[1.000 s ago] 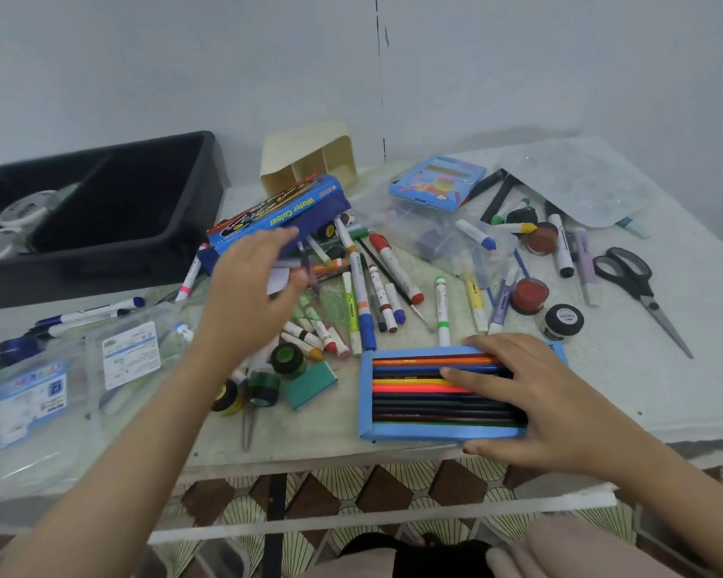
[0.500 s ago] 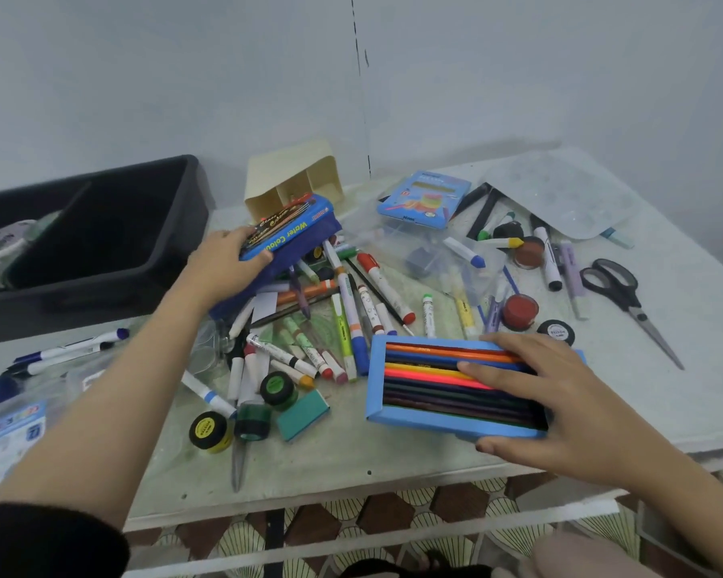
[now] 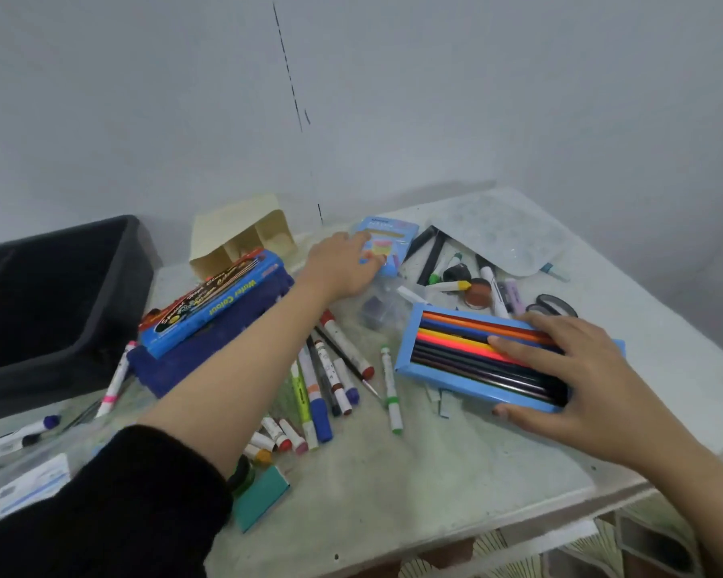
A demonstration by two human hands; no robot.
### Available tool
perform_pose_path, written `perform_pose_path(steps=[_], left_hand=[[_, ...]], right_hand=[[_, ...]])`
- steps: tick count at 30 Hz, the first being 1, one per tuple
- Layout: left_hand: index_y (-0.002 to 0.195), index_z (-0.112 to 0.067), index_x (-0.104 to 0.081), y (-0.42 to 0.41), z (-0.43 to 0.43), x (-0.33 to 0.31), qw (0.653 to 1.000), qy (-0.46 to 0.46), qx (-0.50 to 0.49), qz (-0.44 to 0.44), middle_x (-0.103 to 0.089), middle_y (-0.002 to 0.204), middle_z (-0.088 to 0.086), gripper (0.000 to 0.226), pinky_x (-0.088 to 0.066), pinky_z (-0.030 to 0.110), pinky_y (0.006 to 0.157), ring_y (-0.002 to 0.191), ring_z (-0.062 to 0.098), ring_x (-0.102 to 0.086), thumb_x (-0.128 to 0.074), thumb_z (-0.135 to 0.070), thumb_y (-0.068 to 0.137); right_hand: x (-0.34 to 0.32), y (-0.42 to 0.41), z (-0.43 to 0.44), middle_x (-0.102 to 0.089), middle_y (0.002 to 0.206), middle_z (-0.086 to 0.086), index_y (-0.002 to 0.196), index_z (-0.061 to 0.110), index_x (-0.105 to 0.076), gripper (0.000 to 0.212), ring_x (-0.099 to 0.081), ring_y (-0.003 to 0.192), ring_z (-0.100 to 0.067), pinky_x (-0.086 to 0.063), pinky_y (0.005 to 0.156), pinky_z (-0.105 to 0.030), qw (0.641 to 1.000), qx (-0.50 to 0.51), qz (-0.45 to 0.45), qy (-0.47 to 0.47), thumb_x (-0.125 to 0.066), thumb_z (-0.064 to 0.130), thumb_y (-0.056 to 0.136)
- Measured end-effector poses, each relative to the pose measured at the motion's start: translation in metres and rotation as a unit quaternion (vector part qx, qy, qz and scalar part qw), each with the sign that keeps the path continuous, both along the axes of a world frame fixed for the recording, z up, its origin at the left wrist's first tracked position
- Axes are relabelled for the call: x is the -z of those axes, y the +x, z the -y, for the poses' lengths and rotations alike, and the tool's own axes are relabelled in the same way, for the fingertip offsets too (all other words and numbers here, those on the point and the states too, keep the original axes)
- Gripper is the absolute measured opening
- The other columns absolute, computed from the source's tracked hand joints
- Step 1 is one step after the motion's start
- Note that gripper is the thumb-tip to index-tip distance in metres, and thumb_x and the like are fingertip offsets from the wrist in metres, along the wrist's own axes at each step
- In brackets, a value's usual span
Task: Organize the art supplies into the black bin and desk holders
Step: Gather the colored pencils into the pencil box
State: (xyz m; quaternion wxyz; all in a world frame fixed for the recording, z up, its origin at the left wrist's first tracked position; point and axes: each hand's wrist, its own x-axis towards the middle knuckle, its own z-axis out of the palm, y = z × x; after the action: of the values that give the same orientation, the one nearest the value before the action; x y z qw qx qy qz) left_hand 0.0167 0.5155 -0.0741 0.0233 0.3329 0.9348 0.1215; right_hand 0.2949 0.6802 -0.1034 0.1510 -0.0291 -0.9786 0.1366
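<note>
My right hand (image 3: 577, 381) grips an open blue box of coloured pencils (image 3: 456, 360). Its fingers lie across the pencils and its thumb is at the near edge, so the box sits tilted at the right of the table. My left hand (image 3: 343, 264) reaches to the back, fingers stretched onto a small light blue box (image 3: 393, 239). The black bin (image 3: 59, 306) stands at the far left. A cream desk holder (image 3: 243, 235) lies tipped behind a blue water colour box (image 3: 213, 304).
Loose markers (image 3: 330, 381) and a green-tipped pen (image 3: 391, 390) lie mid-table. A teal eraser (image 3: 259, 498) sits near the front. Scissors (image 3: 556, 304), small paint pots and a clear palette (image 3: 501, 235) are at the back right. Plastic packets lie front left.
My left hand let go of the water colour box and moved right and back to the light blue box. My right hand shifted the pencil box rightwards and tilted it.
</note>
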Motion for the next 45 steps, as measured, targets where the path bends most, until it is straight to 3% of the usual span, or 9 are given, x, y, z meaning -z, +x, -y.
perform_pose_path(steps=[5,11,18,22,24,27,30,35,45], left_hand=[[0.132,-0.015,-0.038,0.002,-0.037,0.005,0.996,-0.045,-0.075,-0.023,-0.054,0.121,0.011,0.078,-0.038,0.035,0.085,0.11,0.03,-0.052,-0.056,-0.066,0.075],[0.106,-0.018,-0.042,0.008,-0.018,-0.018,0.993,0.095,-0.051,0.055,-0.051,0.102,0.005,0.058,-0.039,0.031,0.067,0.086,0.023,-0.051,-0.071,-0.047,0.065],[0.112,-0.014,-0.039,0.039,0.075,-0.037,0.962,0.167,0.034,0.215,-0.034,0.074,-0.004,0.056,-0.031,0.015,0.041,0.039,0.002,-0.039,-0.069,-0.007,0.066],[0.116,-0.03,-0.036,0.044,0.118,-0.02,0.985,0.028,0.029,0.167,-0.042,0.107,0.0,0.068,-0.047,0.035,0.072,0.095,0.019,-0.048,-0.064,-0.024,0.054],[0.127,-0.03,-0.032,0.046,0.127,-0.006,0.992,-0.049,0.034,0.112,-0.038,0.123,0.0,0.081,-0.033,0.042,0.1,0.115,0.022,-0.037,-0.059,-0.035,0.05],[0.143,-0.03,-0.018,0.054,0.129,0.013,0.994,-0.084,0.038,0.052,-0.029,0.139,0.004,0.102,-0.008,0.049,0.115,0.133,0.025,-0.023,-0.053,-0.059,0.051],[0.144,-0.035,-0.015,0.061,0.124,0.025,0.999,-0.022,0.033,0.033,-0.027,0.143,0.005,0.105,-0.004,0.05,0.114,0.137,0.023,-0.019,-0.044,-0.076,0.052],[0.138,-0.043,-0.031,0.071,0.123,0.021,0.996,0.05,0.043,0.059,-0.034,0.138,0.001,0.088,-0.027,0.038,0.106,0.126,0.024,-0.031,-0.059,-0.057,0.056],[0.12,-0.067,-0.022,0.109,0.157,-0.005,0.972,0.087,0.096,0.197,-0.034,0.118,-0.041,0.095,-0.04,0.005,0.08,0.109,-0.017,-0.041,-0.081,-0.041,0.05]], right_hand=[[0.007,0.004,-0.003,-0.053,0.133,-0.009,0.13,0.038,-0.053,0.069,-0.05,0.119,-0.03,-0.04,0.098,-0.047,1.0,0.007,0.009,-0.008,-0.041,0.081,0.077],[0.009,0.006,-0.002,-0.052,0.135,-0.008,0.131,0.04,-0.052,0.068,-0.048,0.123,-0.028,-0.037,0.1,-0.043,1.0,-0.007,0.007,-0.022,-0.043,0.08,0.077],[0.014,0.006,0.002,-0.052,0.135,-0.006,0.129,0.036,-0.057,0.069,-0.047,0.124,-0.027,-0.04,0.1,-0.049,0.999,-0.026,-0.006,-0.039,-0.047,0.078,0.075],[0.017,0.005,0.006,-0.054,0.131,-0.006,0.128,0.036,-0.058,0.069,-0.05,0.12,-0.028,-0.041,0.097,-0.051,0.999,-0.038,-0.004,-0.027,-0.046,0.079,0.075],[0.017,0.004,0.008,-0.055,0.13,-0.006,0.127,0.036,-0.058,0.069,-0.051,0.119,-0.027,-0.039,0.098,-0.046,0.999,-0.04,0.0,-0.02,-0.044,0.08,0.076],[0.016,0.007,0.01,-0.055,0.131,-0.006,0.126,0.036,-0.059,0.07,-0.05,0.119,-0.026,-0.034,0.1,-0.039,0.999,-0.04,0.005,-0.017,-0.043,0.081,0.076],[0.015,0.011,0.011,-0.054,0.132,-0.006,0.127,0.036,-0.058,0.071,-0.049,0.121,-0.026,-0.035,0.1,-0.043,0.999,-0.039,0.007,-0.021,-0.042,0.081,0.075],[0.012,0.017,0.008,-0.052,0.134,-0.005,0.129,0.037,-0.056,0.07,-0.048,0.122,-0.027,-0.039,0.099,-0.05,0.999,-0.041,0.009,-0.026,-0.044,0.081,0.075],[-0.001,0.022,0.002,-0.052,0.135,-0.011,0.13,0.037,-0.053,0.071,-0.047,0.121,-0.032,-0.036,0.099,-0.05,0.999,-0.029,-0.008,-0.011,-0.04,0.081,0.076]])
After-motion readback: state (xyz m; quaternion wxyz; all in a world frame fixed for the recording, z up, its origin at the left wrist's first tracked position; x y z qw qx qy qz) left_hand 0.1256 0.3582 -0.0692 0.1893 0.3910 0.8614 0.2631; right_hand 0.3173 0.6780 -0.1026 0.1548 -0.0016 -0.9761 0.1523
